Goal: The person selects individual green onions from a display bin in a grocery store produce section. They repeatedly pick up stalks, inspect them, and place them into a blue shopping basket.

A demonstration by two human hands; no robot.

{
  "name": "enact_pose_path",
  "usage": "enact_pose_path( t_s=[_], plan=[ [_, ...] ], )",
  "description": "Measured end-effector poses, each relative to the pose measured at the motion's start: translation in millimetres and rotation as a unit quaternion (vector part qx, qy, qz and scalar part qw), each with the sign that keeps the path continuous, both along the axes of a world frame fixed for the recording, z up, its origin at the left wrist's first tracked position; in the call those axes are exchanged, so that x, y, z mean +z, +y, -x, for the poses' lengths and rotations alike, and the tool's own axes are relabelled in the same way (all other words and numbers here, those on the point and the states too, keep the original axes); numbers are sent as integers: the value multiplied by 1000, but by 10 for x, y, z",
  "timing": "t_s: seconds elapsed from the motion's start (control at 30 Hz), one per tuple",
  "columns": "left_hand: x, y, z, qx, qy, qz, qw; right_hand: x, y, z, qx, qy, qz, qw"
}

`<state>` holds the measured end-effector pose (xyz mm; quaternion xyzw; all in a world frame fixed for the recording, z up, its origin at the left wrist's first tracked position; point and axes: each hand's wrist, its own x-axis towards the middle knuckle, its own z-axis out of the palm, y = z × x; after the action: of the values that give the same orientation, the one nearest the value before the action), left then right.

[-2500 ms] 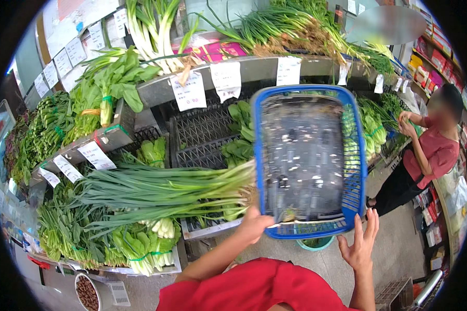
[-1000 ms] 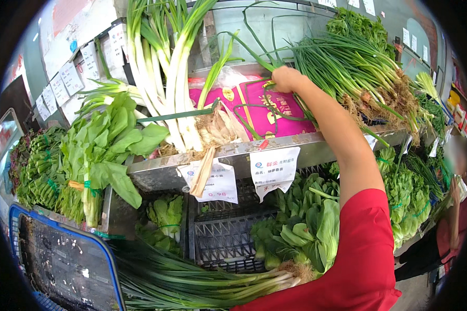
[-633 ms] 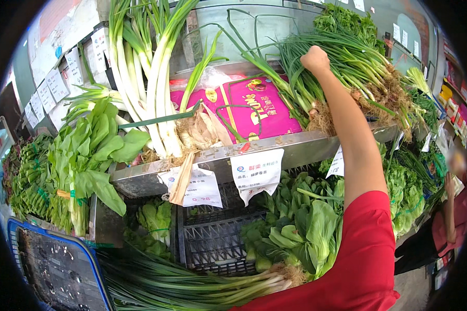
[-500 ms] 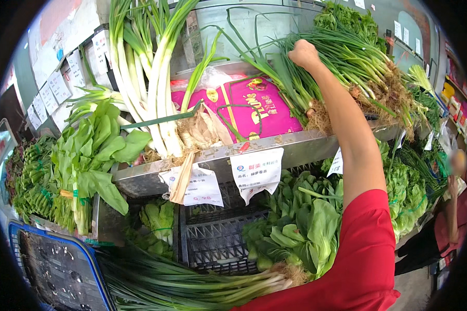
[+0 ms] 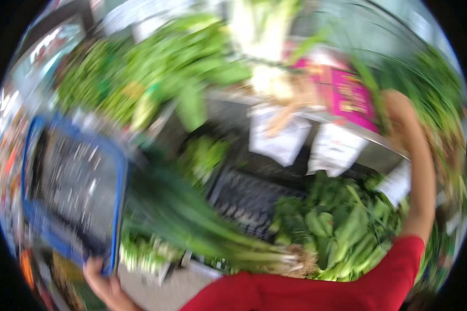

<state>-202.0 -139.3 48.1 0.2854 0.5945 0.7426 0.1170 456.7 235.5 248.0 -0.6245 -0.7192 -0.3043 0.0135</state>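
Observation:
My right hand (image 5: 399,110) reaches to the scallions (image 5: 428,78) on the upper metal shelf at the right. Motion blur smears its fingers, and whether it grips any stalks cannot be made out. My left hand (image 5: 102,284), low at the left, is closed on the near rim of a blue-edged basket (image 5: 120,205) with a dark, speckled inside. Another bunch of long green scallions (image 5: 192,217) lies low across the middle, its pale roots towards the right.
Thick white leeks (image 5: 269,78) stand beside a magenta carton (image 5: 350,101) on the shelf. White paper tags (image 5: 337,147) hang from its edge. Below are a black crate (image 5: 246,194) and leafy greens (image 5: 342,228). Bundled leafy vegetables (image 5: 187,67) fill the upper left.
The view has swung left and blurred. The basket shows more fully, and my left hand has come into view on its rim. My right hand has moved down nearer the scallion roots.

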Motion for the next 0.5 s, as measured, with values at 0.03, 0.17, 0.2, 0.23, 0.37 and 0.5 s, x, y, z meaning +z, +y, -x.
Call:
enact_pose_path(
  t_s=[0.03,0.17,0.2,0.23,0.37,0.5],
  plan=[
    [129,71,-15,7,-245,-83,966,1,-6,-321,-36,39,-22,998],
    [137,-82,45,-56,-237,-186,952,-204,141,-1320,-51,-76,-20,996],
    [132,-202,77,-69,-228,-210,948,-268,118,-1271,-62,-99,-31,993],
    [227,-265,121,-43,-233,-182,954,-411,260,-1028,-120,-94,-8,988],
    [274,-577,225,30,-285,-182,941,-452,473,-1266,-120,-124,-54,983],
    [157,-731,536,86,-336,-169,923,-652,673,-1497,-93,-120,-92,984]
  ],
)
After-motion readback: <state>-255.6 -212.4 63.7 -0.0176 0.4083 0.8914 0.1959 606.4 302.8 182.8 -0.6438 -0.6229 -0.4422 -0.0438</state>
